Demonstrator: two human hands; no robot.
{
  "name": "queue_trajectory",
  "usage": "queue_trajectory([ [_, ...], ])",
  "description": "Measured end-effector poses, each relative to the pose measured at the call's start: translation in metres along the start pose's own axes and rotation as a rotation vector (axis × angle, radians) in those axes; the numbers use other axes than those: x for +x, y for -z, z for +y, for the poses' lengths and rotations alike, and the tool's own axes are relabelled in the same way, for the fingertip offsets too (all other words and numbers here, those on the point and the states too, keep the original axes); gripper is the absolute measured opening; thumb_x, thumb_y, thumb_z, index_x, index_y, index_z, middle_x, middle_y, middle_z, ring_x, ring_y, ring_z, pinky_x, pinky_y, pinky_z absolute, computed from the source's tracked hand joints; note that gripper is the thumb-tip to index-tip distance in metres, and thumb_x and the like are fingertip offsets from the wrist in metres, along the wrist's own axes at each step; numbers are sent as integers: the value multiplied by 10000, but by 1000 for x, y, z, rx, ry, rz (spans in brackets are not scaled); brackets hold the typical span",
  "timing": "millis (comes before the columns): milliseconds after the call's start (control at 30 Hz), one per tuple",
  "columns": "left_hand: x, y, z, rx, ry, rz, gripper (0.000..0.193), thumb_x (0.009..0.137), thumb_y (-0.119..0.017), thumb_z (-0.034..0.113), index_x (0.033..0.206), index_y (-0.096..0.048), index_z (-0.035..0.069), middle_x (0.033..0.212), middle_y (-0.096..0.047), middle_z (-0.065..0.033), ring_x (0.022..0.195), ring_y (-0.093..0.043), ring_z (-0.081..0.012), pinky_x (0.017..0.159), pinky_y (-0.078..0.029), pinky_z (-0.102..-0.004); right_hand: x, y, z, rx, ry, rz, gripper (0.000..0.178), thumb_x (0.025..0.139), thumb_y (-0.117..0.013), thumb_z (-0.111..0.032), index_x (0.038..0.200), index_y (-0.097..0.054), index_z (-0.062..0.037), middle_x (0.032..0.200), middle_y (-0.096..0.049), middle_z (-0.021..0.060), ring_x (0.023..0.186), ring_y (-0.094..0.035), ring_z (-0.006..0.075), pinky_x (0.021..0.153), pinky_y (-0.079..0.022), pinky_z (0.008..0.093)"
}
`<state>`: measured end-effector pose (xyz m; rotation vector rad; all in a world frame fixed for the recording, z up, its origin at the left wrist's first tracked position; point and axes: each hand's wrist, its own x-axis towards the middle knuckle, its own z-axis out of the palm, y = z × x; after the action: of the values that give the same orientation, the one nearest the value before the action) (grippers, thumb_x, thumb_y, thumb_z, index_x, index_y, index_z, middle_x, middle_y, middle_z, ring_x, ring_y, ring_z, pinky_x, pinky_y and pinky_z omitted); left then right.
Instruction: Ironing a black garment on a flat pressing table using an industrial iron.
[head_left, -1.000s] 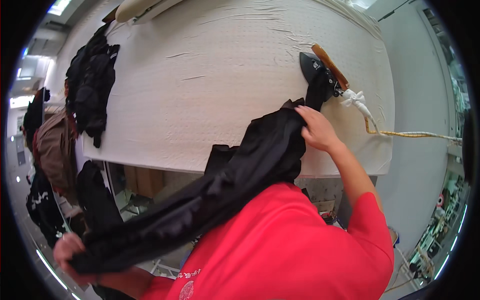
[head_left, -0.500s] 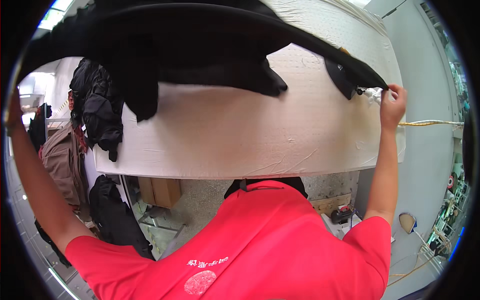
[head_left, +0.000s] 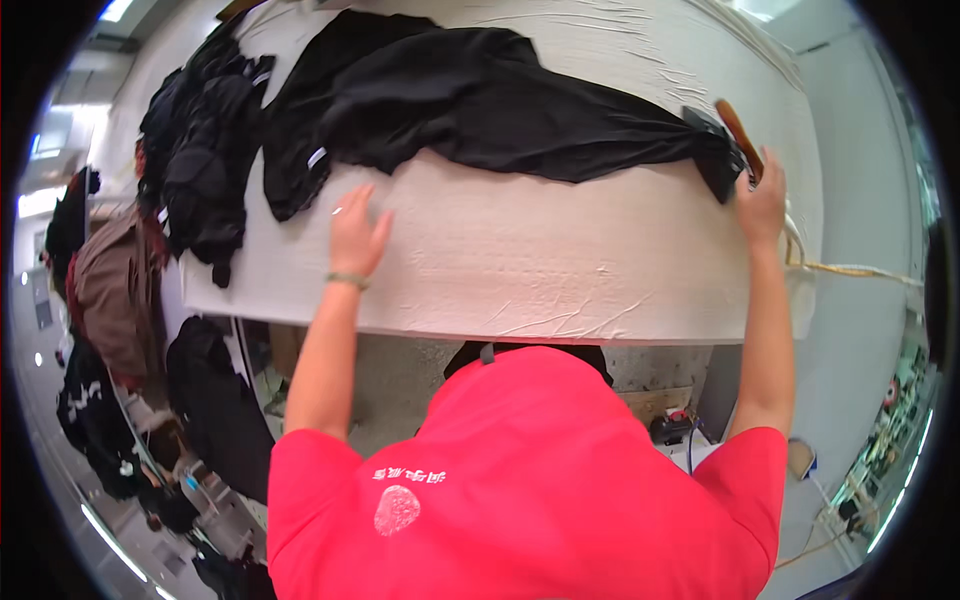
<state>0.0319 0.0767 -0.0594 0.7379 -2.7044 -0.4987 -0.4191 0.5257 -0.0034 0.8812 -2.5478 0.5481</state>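
A black garment (head_left: 480,100) lies bunched and creased across the pale padded table (head_left: 480,270), with a small white label near its left end. Just off its near edge, my left hand (head_left: 357,235) hovers with fingers apart and holds nothing. At the garment's right end stands an iron with a brown handle (head_left: 738,135) and a dark body. My right hand (head_left: 762,205) is at the near end of that handle, its fingers closed about it; the grip is partly hidden. The iron's body and the garment's dark tip are hard to tell apart.
A pile of black garments (head_left: 205,170) rests on the table's left side. Beyond it hang brown clothing (head_left: 118,295) and black clothing (head_left: 215,400). A yellowish hose or cord (head_left: 860,270) runs off the right edge. A pale wall (head_left: 860,170) stands at the right.
The black garment, held up and stretched between both hands before, now lies on the table. My left hand has let go and come inward; my right hand has gone from the garment's corner to the iron.
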Motion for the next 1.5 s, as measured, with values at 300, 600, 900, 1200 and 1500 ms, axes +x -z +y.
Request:
queue_trajectory([
  [300, 66, -66, -4, 138, 267, 82, 448, 833, -799, 274, 1160, -684, -10, 1268, -635, -194, 1171, -579, -372, 1061, -442, -455, 49, -53, 17, -328, -196, -270, 277, 891, -710, -369, 1048, -645, -151, 860, -714, 172, 840, -692, 434, 738, -547, 549],
  [600, 42, 52, -51, -736, 558, 536, 262, 1050, -596, 262, 1144, -607, 18, 977, -674, -55, 741, -633, -137, 557, -537, -291, 15, -1, 77, -274, 12, -318, 253, 848, -733, -313, 1010, -621, -154, 770, -710, 108, 728, -700, 377, 635, -552, 506],
  [900, -16, 27, -20, -864, 796, 174, 207, 1014, -662, 282, 1030, -669, 76, 875, -672, 10, 716, -621, -96, 560, -482, -261, -4, 8, 28, -100, 214, 8, 328, 861, -741, -263, 1126, -651, -94, 1020, -694, 120, 950, -655, 326, 832, -524, 429],
  [1200, 59, 131, 35, -1372, 585, 355, 160, 984, -685, 172, 1060, -714, 34, 980, -705, -35, 876, -667, -134, 779, -563, -314, -20, -30, -26, 656, -450, -591, 321, 906, -645, -153, 1201, -670, -31, 943, -694, 55, 759, -636, 169, 691, -541, 341],
  [1500, 18, 117, 70, -1773, 285, 133, 349, 1049, -562, 238, 1258, -625, -34, 1239, -684, -168, 1139, -666, -301, 1017, -521, -441, -110, 152, 68, 1051, -1043, 181, 327, 963, -530, -120, 1257, -641, -31, 1221, -663, 100, 1063, -661, 193, 893, -552, 329],
])
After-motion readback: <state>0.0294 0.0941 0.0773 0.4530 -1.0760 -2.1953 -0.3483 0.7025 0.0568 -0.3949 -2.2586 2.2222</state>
